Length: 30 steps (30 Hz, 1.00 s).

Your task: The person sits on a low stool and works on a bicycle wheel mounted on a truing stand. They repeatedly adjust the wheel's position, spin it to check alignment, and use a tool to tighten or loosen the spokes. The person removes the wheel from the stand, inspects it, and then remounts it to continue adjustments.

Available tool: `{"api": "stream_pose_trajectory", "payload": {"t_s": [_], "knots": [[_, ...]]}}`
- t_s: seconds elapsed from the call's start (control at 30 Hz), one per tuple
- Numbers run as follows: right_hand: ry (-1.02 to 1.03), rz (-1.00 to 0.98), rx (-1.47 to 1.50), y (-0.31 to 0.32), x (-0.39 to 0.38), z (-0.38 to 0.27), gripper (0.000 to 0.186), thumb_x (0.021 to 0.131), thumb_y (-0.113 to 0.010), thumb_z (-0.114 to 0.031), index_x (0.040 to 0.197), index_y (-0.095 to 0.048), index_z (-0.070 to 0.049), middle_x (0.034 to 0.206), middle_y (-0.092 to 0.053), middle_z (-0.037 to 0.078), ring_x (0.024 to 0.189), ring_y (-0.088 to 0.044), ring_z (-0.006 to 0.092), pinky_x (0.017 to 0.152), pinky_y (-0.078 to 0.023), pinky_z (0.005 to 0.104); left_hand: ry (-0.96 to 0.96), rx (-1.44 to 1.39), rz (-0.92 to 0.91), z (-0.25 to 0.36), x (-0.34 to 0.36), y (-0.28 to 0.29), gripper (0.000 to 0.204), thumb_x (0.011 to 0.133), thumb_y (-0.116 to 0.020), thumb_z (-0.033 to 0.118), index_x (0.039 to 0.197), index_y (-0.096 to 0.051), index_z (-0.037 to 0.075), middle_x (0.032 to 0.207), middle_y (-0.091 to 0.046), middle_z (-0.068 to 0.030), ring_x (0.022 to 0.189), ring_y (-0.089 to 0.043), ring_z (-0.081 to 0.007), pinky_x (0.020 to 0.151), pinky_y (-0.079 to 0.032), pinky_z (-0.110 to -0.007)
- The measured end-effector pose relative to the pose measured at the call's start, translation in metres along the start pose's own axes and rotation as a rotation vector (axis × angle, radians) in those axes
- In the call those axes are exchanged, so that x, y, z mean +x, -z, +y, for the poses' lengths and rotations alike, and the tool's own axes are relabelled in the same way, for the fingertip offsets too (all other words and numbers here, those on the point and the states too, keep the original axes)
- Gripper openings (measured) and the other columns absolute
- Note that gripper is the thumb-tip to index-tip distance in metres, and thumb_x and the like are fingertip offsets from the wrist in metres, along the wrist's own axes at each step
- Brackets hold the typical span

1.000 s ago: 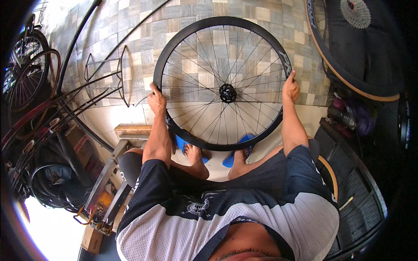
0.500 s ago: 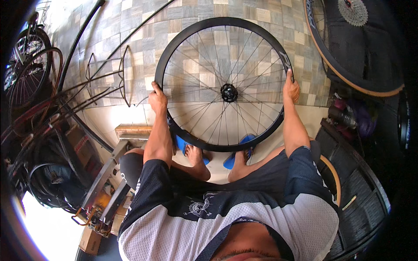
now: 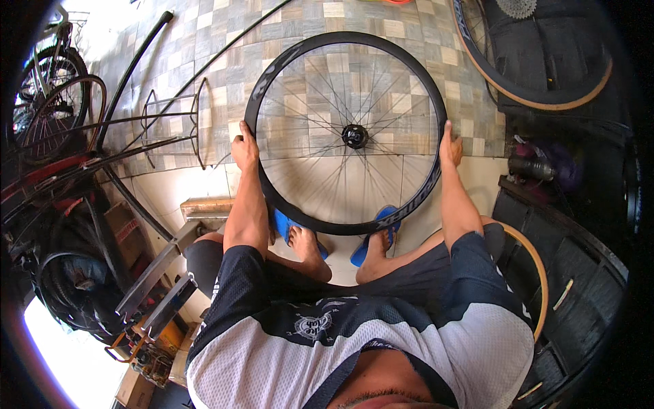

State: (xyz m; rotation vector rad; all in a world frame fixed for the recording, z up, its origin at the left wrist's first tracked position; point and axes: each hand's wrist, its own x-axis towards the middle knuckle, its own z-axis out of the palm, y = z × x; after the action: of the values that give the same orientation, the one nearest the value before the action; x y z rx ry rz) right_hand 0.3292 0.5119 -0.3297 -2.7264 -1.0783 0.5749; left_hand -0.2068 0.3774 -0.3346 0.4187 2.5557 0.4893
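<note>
A black bicycle wheel (image 3: 347, 38) with a deep rim, thin spokes and no tyre lies face-up in front of me. Its dark hub (image 3: 355, 136) sits at the centre. At the left side of the rim, my left hand (image 3: 244, 147) is closed on it, thumb pointing up along the edge. Opposite, my right hand (image 3: 450, 146) grips the right side in much the same way. The wheel's near edge lies over the toe ends of my blue flip-flops (image 3: 361, 253); whether it touches them I cannot tell.
To the left stand a wire rack (image 3: 170, 126), a metal stand (image 3: 160, 273) and a bicycle (image 3: 54, 88). Another wheel with a tan-sided tyre (image 3: 572, 105) lies at the far right. A dark bottle (image 3: 531, 168) is beside a black slatted panel (image 3: 565, 273).
The hub shows a different face and pale lettering now sits at the rim's upper left and lower right, so the wheel has been turned. Both hands still hold its sides.
</note>
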Motion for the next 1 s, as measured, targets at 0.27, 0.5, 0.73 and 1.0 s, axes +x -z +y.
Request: {"api": "stream_pose_trajectory", "payload": {"t_s": [0.27,0.5,0.73,1.0], "knots": [[0.043,-0.134,-0.028,-0.014,0.019,-0.055,0.097,0.087,-0.033,-0.086,0.124,-0.069,-0.005,0.127,-0.067,0.022,0.118,-0.061,0.0408,0.101,-0.046,0.0498,0.082,0.099,0.02,-0.014,-0.002,-0.011,0.101,0.095,-0.024,0.08,0.108,-0.073,-0.007,0.106,-0.068,-0.0356,0.106,-0.063,-0.0509,0.095,-0.047,-0.055],[-0.023,-0.054,-0.045,-0.014,0.009,-0.046,0.101,0.087,-0.03,-0.087,0.119,-0.072,-0.001,0.118,-0.07,0.025,0.116,-0.062,0.0432,0.098,-0.048,0.0499,0.001,0.112,0.062,0.007,-0.002,-0.01,0.106,0.096,-0.021,0.078,0.096,-0.072,-0.014,0.097,-0.066,-0.0398,0.097,-0.063,-0.0545,0.091,-0.046,-0.058],[-0.101,-0.12,-0.078,-0.004,0.001,-0.059,0.098,0.088,-0.032,-0.085,0.117,-0.073,-0.001,0.119,-0.07,0.024,0.112,-0.064,0.0425,0.093,-0.049,0.0507,0.034,0.147,0.03,0.002,0.001,-0.014,0.094,0.098,-0.027,0.073,0.101,-0.074,-0.009,0.097,-0.069,-0.036,0.101,-0.065,-0.0503,0.092,-0.049,-0.054],[-0.069,-0.063,-0.041,-0.002,-0.002,-0.056,0.094,0.088,-0.034,-0.083,0.112,-0.074,-0.002,0.116,-0.071,0.022,0.109,-0.064,0.0432,0.092,-0.049,0.0518,0.035,0.108,0.031,0.011,-0.005,-0.014,0.09,0.099,-0.027,0.071,0.1,-0.075,-0.005,0.097,-0.071,-0.032,0.099,-0.065,-0.0503,0.09,-0.049,-0.053]]}}
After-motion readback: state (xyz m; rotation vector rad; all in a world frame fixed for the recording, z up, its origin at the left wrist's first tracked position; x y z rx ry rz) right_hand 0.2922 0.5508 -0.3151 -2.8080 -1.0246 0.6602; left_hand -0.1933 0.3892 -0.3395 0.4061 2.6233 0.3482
